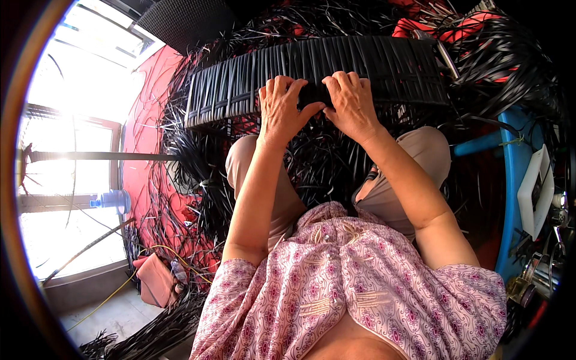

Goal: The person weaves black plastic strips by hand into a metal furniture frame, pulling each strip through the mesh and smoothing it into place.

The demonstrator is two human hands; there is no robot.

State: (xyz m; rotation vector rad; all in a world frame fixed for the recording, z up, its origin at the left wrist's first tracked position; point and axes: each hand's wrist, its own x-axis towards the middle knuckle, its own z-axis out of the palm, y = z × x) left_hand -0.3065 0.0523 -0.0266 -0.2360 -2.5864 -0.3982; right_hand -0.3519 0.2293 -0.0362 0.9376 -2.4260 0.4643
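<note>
A long curved woven panel (342,57) of black plastic strips stretches across in front of my knees. The strips wrap its width side by side, and a band is woven along the near edge. My left hand (279,111) bends its fingers onto that near edge, left of the panel's middle. Just beside it, my right hand (351,105) presses curled fingers on the same edge. The two thumbs point at each other and almost meet. Between the hands lies a dark patch of strips; whether a single strip is pinched there is hidden by the fingers.
Loose black strips (504,60) pile up at the far right and spread around the panel. A blue table (513,180) at the right carries a white tray (536,192). At the left lie a red floor covering (147,180) and a pink pouch (157,281) beside a yellow cord (108,311).
</note>
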